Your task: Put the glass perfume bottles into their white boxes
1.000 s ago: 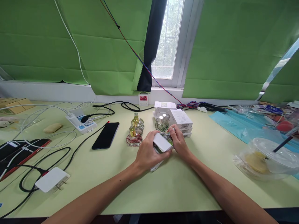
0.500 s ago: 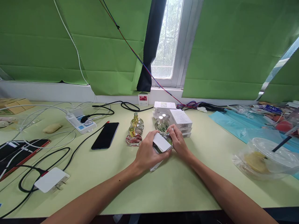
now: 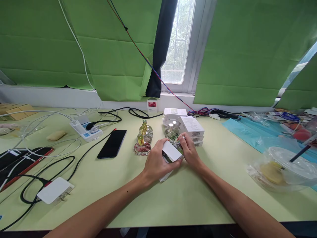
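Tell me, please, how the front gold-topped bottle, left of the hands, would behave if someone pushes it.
The gold-topped bottle looks like glass, so it is probably rigid and may crack if dropped. Its shiny surface could feel slippery. Its wide, low body suggests sliding rather than rolling, perhaps into the bottles behind.

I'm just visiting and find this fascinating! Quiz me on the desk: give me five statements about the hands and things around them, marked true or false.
1. The left hand holds a white rectangular cardboard box. True.
2. The right hand touches nothing. False: its fingers are on a clear glass bottle.
3. A black rectangular smartphone lies left of the gold-capped glass bottles. True.
4. Those gold-capped glass bottles are lying on their sides. False: they stand upright.
5. A light-blue plastic sheet lies on the right part of the desk. True.
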Demonstrator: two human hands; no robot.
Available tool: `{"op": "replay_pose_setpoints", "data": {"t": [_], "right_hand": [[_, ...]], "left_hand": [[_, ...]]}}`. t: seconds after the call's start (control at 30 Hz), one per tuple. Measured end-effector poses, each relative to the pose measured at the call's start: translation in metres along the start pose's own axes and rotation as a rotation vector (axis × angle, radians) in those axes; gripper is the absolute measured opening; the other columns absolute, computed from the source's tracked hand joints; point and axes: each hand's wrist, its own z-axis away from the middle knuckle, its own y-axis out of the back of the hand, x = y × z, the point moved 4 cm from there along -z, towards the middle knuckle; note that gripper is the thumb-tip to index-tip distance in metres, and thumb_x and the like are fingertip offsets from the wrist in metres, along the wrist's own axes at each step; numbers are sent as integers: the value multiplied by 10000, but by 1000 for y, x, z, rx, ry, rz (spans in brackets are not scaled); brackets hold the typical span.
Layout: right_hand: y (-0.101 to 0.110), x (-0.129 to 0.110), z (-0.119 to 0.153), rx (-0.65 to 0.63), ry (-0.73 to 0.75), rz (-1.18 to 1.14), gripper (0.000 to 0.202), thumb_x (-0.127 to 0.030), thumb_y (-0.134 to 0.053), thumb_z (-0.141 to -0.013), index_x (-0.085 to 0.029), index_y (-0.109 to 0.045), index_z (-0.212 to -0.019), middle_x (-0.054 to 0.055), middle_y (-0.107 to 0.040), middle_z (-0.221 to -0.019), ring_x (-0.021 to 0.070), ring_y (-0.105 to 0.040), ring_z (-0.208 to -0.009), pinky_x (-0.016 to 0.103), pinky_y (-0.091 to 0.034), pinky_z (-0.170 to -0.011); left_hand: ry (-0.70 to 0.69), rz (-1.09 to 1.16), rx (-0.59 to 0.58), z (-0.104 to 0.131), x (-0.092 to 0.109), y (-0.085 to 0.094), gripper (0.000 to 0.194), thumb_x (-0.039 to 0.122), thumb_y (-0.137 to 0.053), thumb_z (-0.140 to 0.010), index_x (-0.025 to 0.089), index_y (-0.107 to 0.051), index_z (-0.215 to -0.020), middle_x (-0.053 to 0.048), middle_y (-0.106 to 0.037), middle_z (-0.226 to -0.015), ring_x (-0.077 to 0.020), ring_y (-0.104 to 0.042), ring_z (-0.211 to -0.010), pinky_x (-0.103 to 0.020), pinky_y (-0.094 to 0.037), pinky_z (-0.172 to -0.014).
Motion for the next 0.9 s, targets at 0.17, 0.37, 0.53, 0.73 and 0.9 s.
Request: {"op": "replay_pose_setpoints", "data": {"t": [0.17, 0.37, 0.53, 0.73, 0.9], "right_hand": [[0, 0, -1, -7, 2, -10, 337, -516, -404, -1015, -245, -475, -828, -24, -456, -722, 163, -430, -660, 295, -372, -630], [1, 0, -2, -24, 8, -8, 333, -507, -407, -1014, -242, -469, -822, -19, -453, -724, 164, -427, -671, 290, -363, -617], [0, 1, -3, -29, 0, -14, 347, -522, -408, -1007, -242, -465, -811, -17, -457, -721, 164, -417, -660, 291, -351, -600], [0, -2, -2, -27, 1, -19, 336, -515, -413, -1004, -242, -466, -815, -20, -451, -725, 160, -415, -657, 291, -357, -606], [1, -4, -1, -10, 21, -9, 327, -505, -413, -1011, -243, -477, -826, -16, -459, -731, 164, -426, -675, 292, -360, -613]], "left_hand": [[-8, 3, -9, 0, 2, 0, 655, 479, -800, -705, 197, -527, -1229, -77, -663, -1145, -244, -659, -995, -370, -549, -858], [-21, 8, -9, -1, 3, 2, 633, 473, -798, -708, 195, -534, -1212, -79, -664, -1135, -248, -663, -992, -374, -555, -856], [-19, 10, -9, -2, 4, 1, 632, 473, -796, -708, 197, -534, -1212, -78, -666, -1123, -246, -663, -978, -378, -554, -854], [-33, 9, 3, 0, 2, 0, 649, 476, -804, -705, 195, -532, -1223, -79, -664, -1139, -243, -661, -995, -372, -554, -870], [-66, 13, 41, 1, 2, 1, 647, 468, -811, -701, 201, -528, -1218, -76, -667, -1152, -234, -664, -988, -358, -556, -869]]}}
